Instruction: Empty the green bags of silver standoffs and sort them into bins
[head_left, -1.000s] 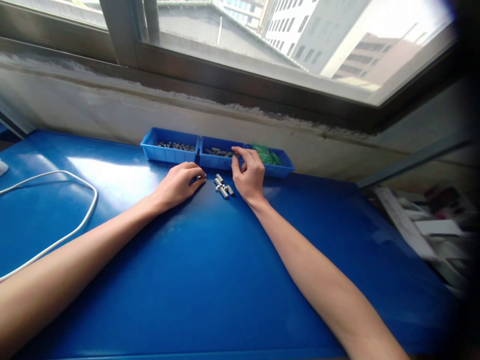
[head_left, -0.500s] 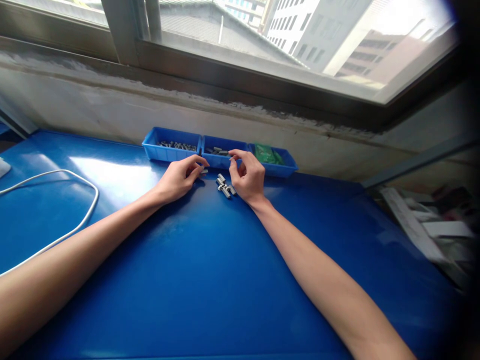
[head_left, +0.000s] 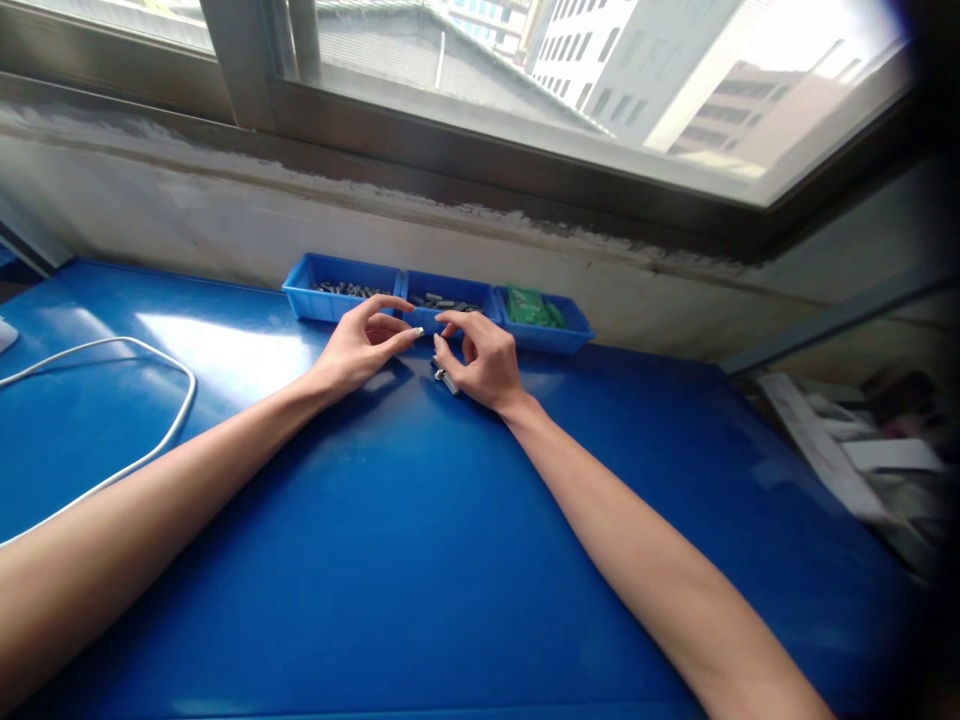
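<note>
My left hand (head_left: 361, 345) is above the table in front of the bins, its thumb and index finger apart. A small pale spot shows at its thumb tip, a nail or a tiny part; I cannot tell which. Close by on the right, my right hand (head_left: 484, 362) has its fingers curled, thumb and index tips near each other. Anything between those tips is too small to make out. Under the right hand lies a small pile of short metal cylinders (head_left: 449, 383) on the blue table, partly hidden by the thumb and palm.
Three joined blue bins stand along the wall: the left bin (head_left: 306, 299) holds small metal parts, the middle one metal cylinders (head_left: 439, 301), the right one a green packet (head_left: 534, 306). A white cable (head_left: 187, 400) curves over the blue table (head_left: 420, 560) at left.
My right hand has moved left and now covers part of the pile. My left hand's fingers have spread, and the metal piece seen by them before no longer shows there.
</note>
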